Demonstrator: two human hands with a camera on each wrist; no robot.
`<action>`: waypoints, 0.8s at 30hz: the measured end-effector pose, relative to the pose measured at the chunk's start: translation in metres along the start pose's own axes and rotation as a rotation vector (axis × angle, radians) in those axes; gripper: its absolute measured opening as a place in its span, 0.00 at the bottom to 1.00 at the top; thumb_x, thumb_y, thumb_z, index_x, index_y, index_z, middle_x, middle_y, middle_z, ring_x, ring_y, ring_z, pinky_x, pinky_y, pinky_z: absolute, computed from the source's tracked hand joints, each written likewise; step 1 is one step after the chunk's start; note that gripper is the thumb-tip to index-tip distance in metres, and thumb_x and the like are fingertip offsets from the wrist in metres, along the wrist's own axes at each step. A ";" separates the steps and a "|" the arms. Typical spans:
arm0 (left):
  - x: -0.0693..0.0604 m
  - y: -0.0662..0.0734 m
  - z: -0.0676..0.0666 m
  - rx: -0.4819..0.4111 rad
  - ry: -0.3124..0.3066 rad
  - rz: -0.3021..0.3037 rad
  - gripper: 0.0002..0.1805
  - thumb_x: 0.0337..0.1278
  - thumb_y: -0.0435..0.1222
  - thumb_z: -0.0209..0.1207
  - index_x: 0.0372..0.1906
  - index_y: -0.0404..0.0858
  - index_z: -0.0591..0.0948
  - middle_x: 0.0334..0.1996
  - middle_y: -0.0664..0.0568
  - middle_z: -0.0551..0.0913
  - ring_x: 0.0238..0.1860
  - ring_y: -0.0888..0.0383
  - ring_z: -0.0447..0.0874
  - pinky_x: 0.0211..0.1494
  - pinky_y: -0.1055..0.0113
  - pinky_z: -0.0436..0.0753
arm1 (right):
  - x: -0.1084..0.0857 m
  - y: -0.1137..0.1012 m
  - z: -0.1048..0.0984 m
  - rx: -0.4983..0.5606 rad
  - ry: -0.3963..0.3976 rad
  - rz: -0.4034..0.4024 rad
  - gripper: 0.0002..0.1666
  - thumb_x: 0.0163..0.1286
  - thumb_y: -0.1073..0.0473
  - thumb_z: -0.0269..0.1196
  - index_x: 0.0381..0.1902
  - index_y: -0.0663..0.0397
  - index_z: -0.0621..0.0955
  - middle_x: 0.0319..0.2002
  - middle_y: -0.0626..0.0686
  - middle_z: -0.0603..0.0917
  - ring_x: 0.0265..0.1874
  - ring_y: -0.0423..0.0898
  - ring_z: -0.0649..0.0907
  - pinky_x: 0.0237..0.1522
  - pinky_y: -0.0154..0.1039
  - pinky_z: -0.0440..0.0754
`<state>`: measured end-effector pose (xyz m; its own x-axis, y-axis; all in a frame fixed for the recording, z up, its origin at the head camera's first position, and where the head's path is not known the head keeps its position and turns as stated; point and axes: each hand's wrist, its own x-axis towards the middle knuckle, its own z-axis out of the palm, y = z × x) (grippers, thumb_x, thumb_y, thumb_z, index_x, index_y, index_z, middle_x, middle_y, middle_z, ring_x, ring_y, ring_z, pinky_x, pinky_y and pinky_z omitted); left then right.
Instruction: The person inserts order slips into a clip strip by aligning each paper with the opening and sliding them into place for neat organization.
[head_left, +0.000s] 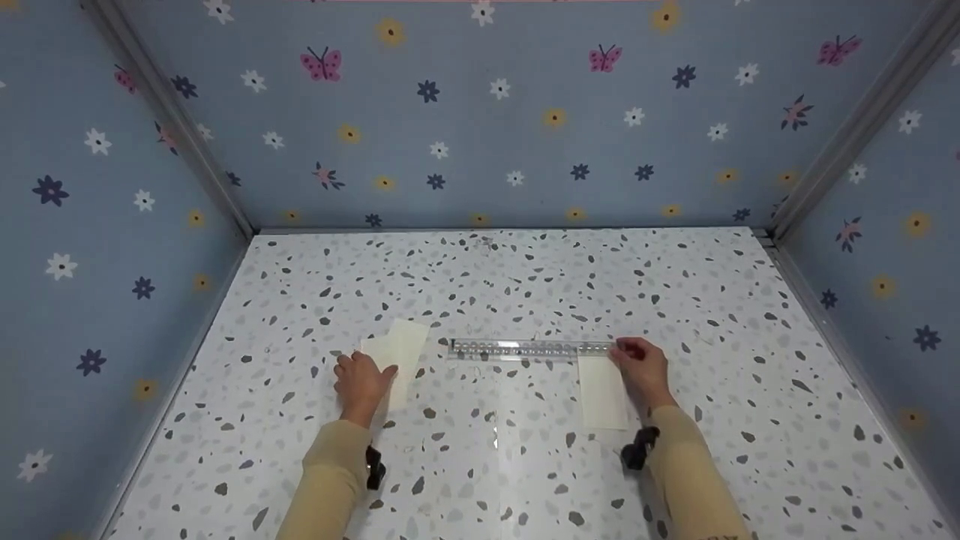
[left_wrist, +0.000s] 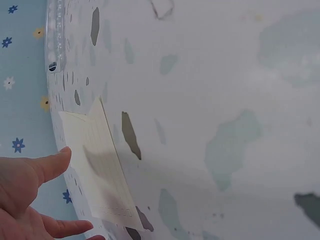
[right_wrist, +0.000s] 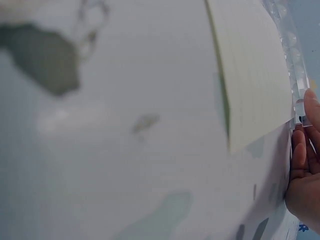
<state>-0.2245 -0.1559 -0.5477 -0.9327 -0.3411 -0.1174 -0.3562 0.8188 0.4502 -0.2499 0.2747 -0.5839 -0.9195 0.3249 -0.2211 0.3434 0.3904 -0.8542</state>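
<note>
My right hand (head_left: 645, 367) pinches the right end of a long clear ruler-like strip (head_left: 514, 349) with a row of round shapes along it. Thumb and fingers meet at that end in the right wrist view, next to a cream lined paper slip (right_wrist: 255, 65). The slip (head_left: 602, 394) hangs toward me from the strip, its top edge at the strip; whether it is under it I cannot tell. My left hand (head_left: 361, 381) rests at overlapping cream paper pieces (head_left: 409, 352), thumb extended over them. Its fingers are spread and loose in the left wrist view.
The white speckled table (head_left: 495, 285) runs back to a blue flowered wall (head_left: 480, 135). Similar panels (head_left: 90, 247) stand on both sides, with grey metal rails at the corners. Black straps with small devices sit at both wrists.
</note>
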 end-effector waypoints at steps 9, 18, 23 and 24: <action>0.000 -0.004 0.000 0.021 0.005 -0.018 0.39 0.41 0.45 0.65 0.46 0.14 0.65 0.44 0.26 0.66 0.46 0.36 0.65 0.43 0.48 0.69 | -0.002 0.001 -0.001 0.001 0.007 -0.088 0.18 0.59 0.56 0.61 0.47 0.55 0.76 0.43 0.54 0.76 0.39 0.47 0.73 0.41 0.38 0.71; 0.001 -0.006 -0.001 0.005 0.017 -0.065 0.40 0.34 0.42 0.70 0.45 0.14 0.67 0.43 0.26 0.65 0.43 0.34 0.67 0.44 0.50 0.69 | -0.004 0.001 -0.002 -0.012 -0.007 -0.095 0.19 0.60 0.54 0.60 0.48 0.55 0.75 0.44 0.54 0.75 0.40 0.47 0.73 0.41 0.39 0.71; 0.003 -0.004 -0.002 -0.009 -0.002 -0.106 0.42 0.32 0.41 0.71 0.47 0.14 0.65 0.42 0.26 0.65 0.42 0.34 0.69 0.44 0.50 0.70 | -0.004 0.001 -0.002 -0.004 -0.015 -0.089 0.19 0.60 0.54 0.60 0.49 0.54 0.75 0.44 0.54 0.75 0.40 0.47 0.73 0.41 0.38 0.71; 0.004 -0.004 -0.002 -0.009 -0.004 -0.112 0.43 0.31 0.41 0.71 0.47 0.14 0.64 0.42 0.26 0.65 0.42 0.34 0.70 0.44 0.51 0.70 | -0.004 0.001 -0.002 0.000 -0.015 -0.088 0.19 0.60 0.54 0.60 0.49 0.54 0.75 0.44 0.54 0.75 0.40 0.47 0.73 0.41 0.38 0.71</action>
<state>-0.2265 -0.1618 -0.5482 -0.8873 -0.4283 -0.1707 -0.4575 0.7717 0.4419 -0.2457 0.2755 -0.5832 -0.9488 0.2767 -0.1524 0.2614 0.4170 -0.8705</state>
